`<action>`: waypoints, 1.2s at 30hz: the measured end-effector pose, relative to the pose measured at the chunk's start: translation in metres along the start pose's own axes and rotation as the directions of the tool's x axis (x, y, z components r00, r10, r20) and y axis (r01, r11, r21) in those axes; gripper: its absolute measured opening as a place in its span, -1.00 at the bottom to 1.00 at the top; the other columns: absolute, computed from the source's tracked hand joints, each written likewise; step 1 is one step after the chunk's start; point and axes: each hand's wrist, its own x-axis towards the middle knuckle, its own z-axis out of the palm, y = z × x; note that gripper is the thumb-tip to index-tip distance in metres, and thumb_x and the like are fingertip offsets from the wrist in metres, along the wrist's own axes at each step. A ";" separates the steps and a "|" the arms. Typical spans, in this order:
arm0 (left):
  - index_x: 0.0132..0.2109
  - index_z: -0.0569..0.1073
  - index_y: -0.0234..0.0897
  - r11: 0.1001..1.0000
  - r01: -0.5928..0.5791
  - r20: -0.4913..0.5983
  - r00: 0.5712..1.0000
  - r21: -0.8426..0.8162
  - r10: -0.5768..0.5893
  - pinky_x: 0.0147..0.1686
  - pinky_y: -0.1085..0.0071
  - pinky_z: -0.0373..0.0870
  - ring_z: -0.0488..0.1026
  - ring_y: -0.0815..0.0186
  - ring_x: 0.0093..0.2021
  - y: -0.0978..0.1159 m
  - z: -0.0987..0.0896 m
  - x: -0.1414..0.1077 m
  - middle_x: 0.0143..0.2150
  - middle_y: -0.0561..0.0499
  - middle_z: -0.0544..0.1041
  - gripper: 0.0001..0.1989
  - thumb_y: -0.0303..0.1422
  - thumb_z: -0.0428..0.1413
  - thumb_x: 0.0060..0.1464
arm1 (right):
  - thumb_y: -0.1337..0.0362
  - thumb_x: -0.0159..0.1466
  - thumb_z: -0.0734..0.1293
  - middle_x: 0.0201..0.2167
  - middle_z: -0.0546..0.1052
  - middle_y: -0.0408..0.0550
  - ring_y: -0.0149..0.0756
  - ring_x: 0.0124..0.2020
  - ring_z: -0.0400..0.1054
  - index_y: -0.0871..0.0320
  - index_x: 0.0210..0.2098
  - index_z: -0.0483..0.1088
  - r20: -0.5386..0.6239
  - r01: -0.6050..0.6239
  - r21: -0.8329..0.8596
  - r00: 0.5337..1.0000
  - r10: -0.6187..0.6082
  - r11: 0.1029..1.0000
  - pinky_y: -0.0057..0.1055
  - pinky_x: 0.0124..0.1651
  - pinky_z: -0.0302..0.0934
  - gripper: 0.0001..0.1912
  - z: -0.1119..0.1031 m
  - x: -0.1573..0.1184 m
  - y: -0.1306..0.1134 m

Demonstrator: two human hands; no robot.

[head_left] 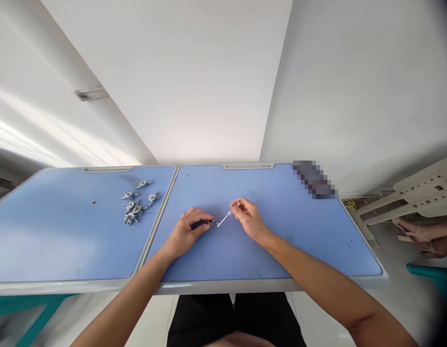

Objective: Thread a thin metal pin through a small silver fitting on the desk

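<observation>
My left hand (189,231) pinches a small silvery metal fitting (210,224) between thumb and fingertips, just above the blue desktop (223,260). In my right hand (249,219), thumb and fingers close on the upper end of a thin silvery rod (224,220). The rod slants down to the left, and its lower tip is close beside the fitting; whether they touch I cannot tell. My fingers partly cover the rod's wider upper end. Off to the left lie several similar metal fittings (132,208), loosely grouped.
A second blue desktop (64,231) adjoins on the left, with a pale seam between the two. At the far right corner lies a dark, pixelated object (315,180). A white wall (209,82) rises behind. A cream plastic chair (400,197) and a person's foot (426,233) are at right.
</observation>
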 end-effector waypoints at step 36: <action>-0.02 0.54 -0.18 0.975 -0.070 -0.066 0.996 -0.209 0.058 -0.12 0.34 0.42 0.49 0.28 -0.21 0.027 0.008 -0.010 -0.22 -0.01 0.55 -0.77 -0.32 0.18 0.18 | 0.19 0.13 0.33 -0.64 0.21 -0.25 -0.52 -0.61 -0.01 0.21 -0.49 0.34 0.378 -0.337 0.147 0.888 0.261 0.930 -0.50 -0.55 -0.13 -0.80 0.020 -0.015 -0.009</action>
